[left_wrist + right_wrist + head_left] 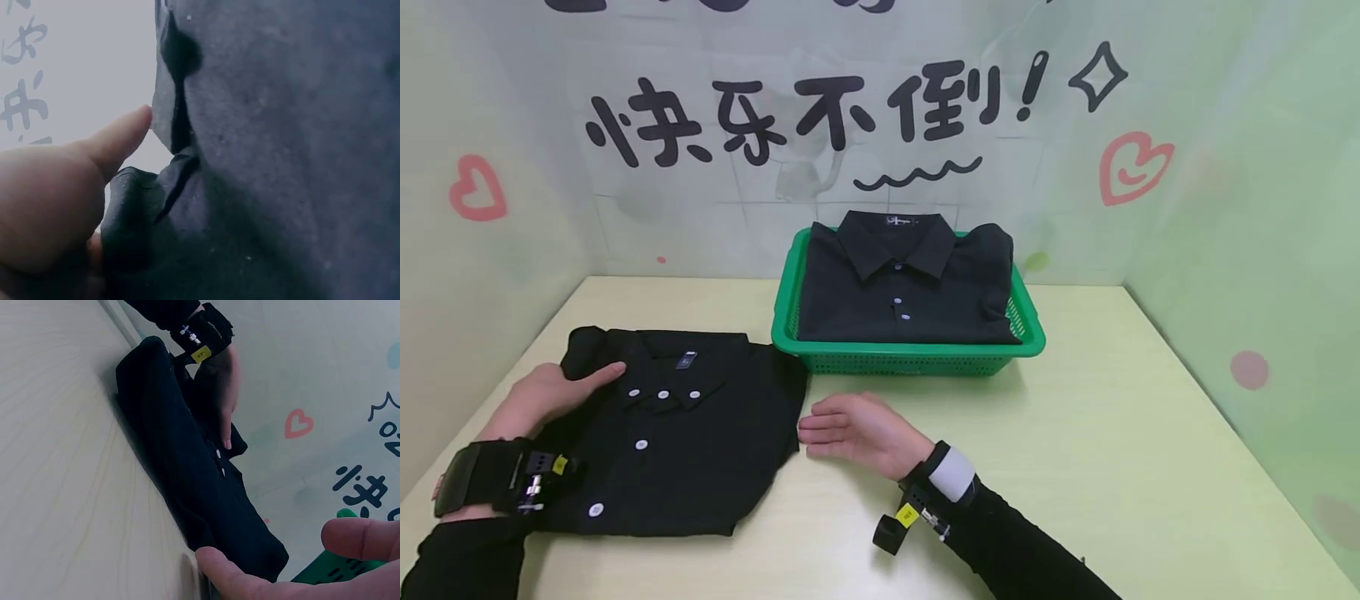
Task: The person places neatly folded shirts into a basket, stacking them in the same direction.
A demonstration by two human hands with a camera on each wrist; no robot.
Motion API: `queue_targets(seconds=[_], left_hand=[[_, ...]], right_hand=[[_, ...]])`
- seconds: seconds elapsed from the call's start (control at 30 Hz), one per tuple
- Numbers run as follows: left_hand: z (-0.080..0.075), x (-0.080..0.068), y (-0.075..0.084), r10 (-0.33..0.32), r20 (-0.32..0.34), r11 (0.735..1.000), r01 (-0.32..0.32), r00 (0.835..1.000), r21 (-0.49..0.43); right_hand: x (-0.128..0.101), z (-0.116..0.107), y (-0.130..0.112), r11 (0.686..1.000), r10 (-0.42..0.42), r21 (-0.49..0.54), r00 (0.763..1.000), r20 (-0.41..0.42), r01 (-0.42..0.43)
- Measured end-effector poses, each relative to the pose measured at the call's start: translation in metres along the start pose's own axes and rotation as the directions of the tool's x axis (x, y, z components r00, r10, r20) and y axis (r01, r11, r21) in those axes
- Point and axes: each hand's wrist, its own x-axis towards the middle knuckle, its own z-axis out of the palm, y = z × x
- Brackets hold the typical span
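Two hands, folded shirt [677,433] between

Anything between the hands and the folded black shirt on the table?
Nothing visible. The left hand already rests on the folded black shirt near its left shoulder. The right hand lies open on the table at the shirt's right edge, fingertips about touching the fabric.

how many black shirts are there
2: one folded shirt on the table under the left hand, one folded shirt in the green basket. More might lie hidden beneath it.
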Motion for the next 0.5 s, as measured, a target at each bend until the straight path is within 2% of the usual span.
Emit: queue_targets(seconds=[0.27, 0.5], left_hand=[[-0.003, -0.002, 0.005, 0.051, -0.082, 0.999, -0.051, 0.995, 0.008], [-0.003, -0.002, 0.006, 0.071, -0.069, 0.997, -0.069, 0.995, 0.028]], right_hand=[[-0.003, 0.009, -0.002, 1.0, -0.011, -0.002, 1.0, -0.02, 0.011], [-0.004, 0.015, 0.001, 1.0, -0.027, -0.012, 1.0, -0.016, 0.026]])
